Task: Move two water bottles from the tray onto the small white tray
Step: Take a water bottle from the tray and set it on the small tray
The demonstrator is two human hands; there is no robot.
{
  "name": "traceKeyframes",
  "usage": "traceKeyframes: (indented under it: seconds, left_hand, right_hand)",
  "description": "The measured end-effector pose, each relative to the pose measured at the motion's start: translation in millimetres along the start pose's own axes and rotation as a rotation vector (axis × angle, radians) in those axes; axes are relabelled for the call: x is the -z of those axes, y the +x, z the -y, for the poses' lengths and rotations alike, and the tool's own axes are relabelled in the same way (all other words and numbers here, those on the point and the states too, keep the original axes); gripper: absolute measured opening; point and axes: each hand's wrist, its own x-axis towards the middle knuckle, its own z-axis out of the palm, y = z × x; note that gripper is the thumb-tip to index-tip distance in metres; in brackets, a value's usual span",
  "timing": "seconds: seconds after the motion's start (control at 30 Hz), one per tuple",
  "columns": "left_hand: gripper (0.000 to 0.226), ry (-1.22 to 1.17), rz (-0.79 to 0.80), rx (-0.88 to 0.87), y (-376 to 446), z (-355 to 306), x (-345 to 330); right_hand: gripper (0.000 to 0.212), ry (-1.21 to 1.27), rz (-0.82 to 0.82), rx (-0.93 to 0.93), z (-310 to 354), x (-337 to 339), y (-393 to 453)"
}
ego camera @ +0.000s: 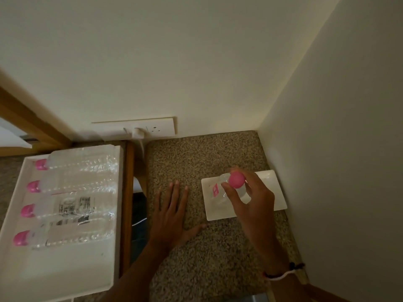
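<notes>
A clear plastic water bottle with a pink cap [236,180] stands upright over the small white rectangular tray [277,199], its long axis vertical and its cap pointing up toward the camera. The right hand [250,199] has its grip closed around the bottle's neck and shoulder, fingers curled just below the cap. The small white tray lies on the speckled brown table [196,160], close to the wall corner at its far right; bare table stretches to its left and near side. The left hand [172,216] rests flat there, fingers spread, holding nothing. Well left of the small white tray, the large white tray [65,269] holds four clear bottles [74,199] lying flat, caps pointing left.
</notes>
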Motion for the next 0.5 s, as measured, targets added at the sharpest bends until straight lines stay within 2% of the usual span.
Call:
traceKeyframes:
  seconds: [0.23, 0.33, 0.5]
  left_hand:
    - [0.123, 0.029, 0.076, 0.007, -3, -4, 13]
    - [0.124, 0.03, 0.062, -0.023, -9, -5, 31]
    - [0.126, -0.006, -0.062, -0.122, -28, 4, 71]
  right_hand:
    - [0.036, -0.025, -0.029, -0.041, 6, 1, 2]
    - [0.035, -0.081, -0.004, -0.045, 15, 0, 4]
    - [0.074, -0.192, 0.006, 0.057, 45, 2, -4]
